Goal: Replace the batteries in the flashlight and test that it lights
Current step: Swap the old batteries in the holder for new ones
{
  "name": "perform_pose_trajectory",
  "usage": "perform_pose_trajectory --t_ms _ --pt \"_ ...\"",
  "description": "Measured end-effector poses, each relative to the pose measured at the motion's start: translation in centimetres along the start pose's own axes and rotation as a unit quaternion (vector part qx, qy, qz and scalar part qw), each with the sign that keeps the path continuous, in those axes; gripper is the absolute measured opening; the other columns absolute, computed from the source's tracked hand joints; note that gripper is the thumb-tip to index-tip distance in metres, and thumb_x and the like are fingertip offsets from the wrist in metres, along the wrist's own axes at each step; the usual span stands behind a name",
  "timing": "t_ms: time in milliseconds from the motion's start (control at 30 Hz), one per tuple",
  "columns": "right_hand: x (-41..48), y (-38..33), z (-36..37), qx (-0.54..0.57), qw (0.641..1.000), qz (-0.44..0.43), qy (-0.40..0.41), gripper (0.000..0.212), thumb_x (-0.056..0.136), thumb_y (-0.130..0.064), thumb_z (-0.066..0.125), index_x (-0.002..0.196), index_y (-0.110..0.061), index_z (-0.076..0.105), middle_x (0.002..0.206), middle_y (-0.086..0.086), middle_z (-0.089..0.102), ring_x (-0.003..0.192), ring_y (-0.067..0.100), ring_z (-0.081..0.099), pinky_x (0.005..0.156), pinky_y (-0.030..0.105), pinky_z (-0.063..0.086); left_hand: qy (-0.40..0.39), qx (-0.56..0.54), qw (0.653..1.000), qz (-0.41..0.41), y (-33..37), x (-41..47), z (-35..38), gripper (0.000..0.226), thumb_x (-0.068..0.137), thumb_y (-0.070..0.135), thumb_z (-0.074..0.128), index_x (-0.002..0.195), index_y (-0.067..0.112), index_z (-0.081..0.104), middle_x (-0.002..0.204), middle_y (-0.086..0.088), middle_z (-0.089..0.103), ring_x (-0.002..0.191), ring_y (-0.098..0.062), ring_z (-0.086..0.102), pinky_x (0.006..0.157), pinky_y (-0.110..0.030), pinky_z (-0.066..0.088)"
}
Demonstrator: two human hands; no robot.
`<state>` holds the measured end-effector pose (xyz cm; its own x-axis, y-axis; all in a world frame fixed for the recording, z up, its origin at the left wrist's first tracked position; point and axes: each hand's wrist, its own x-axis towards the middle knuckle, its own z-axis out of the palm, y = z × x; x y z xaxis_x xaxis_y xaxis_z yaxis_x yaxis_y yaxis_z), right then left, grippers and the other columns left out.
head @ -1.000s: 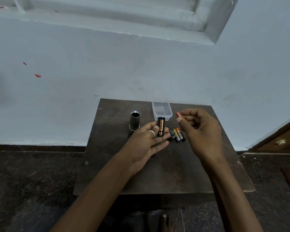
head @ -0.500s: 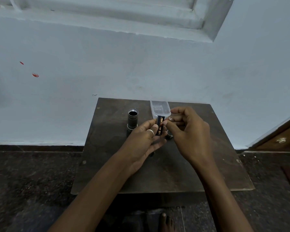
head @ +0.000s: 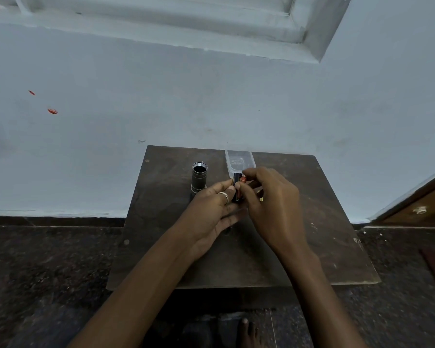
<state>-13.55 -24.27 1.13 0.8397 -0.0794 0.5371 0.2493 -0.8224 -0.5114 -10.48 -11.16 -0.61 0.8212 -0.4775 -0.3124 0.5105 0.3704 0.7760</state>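
- Fingers (head: 220, 189) of both hands are meeting over the middle of the wooden table (head: 161, 222).
- At the far left, the flashlight body (head: 199, 177) is standing on its head with its open end up, hollow, just beside the left hand.
- The left hand (head: 209, 212) is gripping the black battery holder (head: 236, 188), holding it upright above the table.
- Behind the holder, a clear plastic container (head: 239, 159) is sitting at the table's far edge.
- A red-orange battery (head: 243, 180) is now pressing against the holder's right side. A second ago it was being held well apart, out to the right.
- The right hand (head: 271, 207) is pinching that battery between thumb and fingertips. It has come in over the loose batteries (head: 261, 195), so only a sliver of them is showing.
- Loading seems to be under way, though I cannot tell whether the battery is seated in its slot.
- The holder is not yet going back into the flashlight, so the closing and the light test are still waiting.
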Motion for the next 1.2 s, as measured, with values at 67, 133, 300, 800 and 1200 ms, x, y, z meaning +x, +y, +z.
perform_pose_trajectory --t_ms 67,133,300,800,1200 --pt "0.0 -0.1 0.0 -0.008 0.999 0.001 -0.034 0.022 0.09 -0.012 0.07 0.112 -0.012 0.069 0.105 0.003 0.068 0.093 0.015 0.062 0.079 0.012 0.042 0.004 0.002 1.0 0.0 0.1 0.0 0.0 0.03 0.105 0.012 0.042 0.128 0.012 0.061 0.119 -0.012 0.073 0.108 -0.022 0.07 0.087 -0.036 0.059" --pt "0.0 -0.1 -0.1 -0.009 0.997 0.001 -0.077 0.031 0.089 -0.012 0.066 0.12 -0.012 0.066 0.115 0.004 0.065 0.104 0.021 0.061 0.085 0.021 0.043 0.018 0.004 1.0 -0.001 0.1 0.1 0.0 0.03 0.105 0.012 0.041 0.127 0.011 0.061 0.121 -0.016 0.071 0.111 -0.026 0.069 0.086 -0.037 0.059" --pt "-0.2 0.4 -0.3 0.003 0.984 0.021 -0.177 0.057 0.081 -0.011 0.071 0.135 -0.016 0.055 0.13 0.001 0.058 0.117 0.019 0.053 0.09 0.016 0.035 0.043 0.008 0.999 -0.003 0.1 0.0 0.2 0.028 0.105 0.013 0.043 0.123 0.007 0.064 0.129 -0.023 0.064 0.115 -0.03 0.067 0.086 -0.036 0.059" --pt "-0.1 0.3 -0.4 -0.009 0.992 -0.029 -0.125 0.053 0.081 -0.004 0.075 0.132 -0.007 0.062 0.128 0.008 0.065 0.116 0.024 0.062 0.095 0.021 0.046 0.031 0.054 0.997 0.037 -0.1 0.0 0.4 0.026 0.1 0.017 0.055 0.125 0.014 0.064 0.117 -0.01 0.073 0.109 -0.023 0.07 0.095 -0.043 0.056" --pt "0.8 0.6 -1.6 0.207 0.95 0.223 -0.078 0.015 0.092 -0.029 0.07 0.105 -0.023 0.075 0.087 -0.005 0.077 0.08 0.008 0.072 0.078 0.036 0.061 0.053 0.125 0.987 0.087 -0.2 -0.3 0.6 0.03 0.096 0.014 0.063 0.126 0.019 0.063 0.112 0.0 0.075 0.104 -0.014 0.071 0.081 -0.026 0.059"
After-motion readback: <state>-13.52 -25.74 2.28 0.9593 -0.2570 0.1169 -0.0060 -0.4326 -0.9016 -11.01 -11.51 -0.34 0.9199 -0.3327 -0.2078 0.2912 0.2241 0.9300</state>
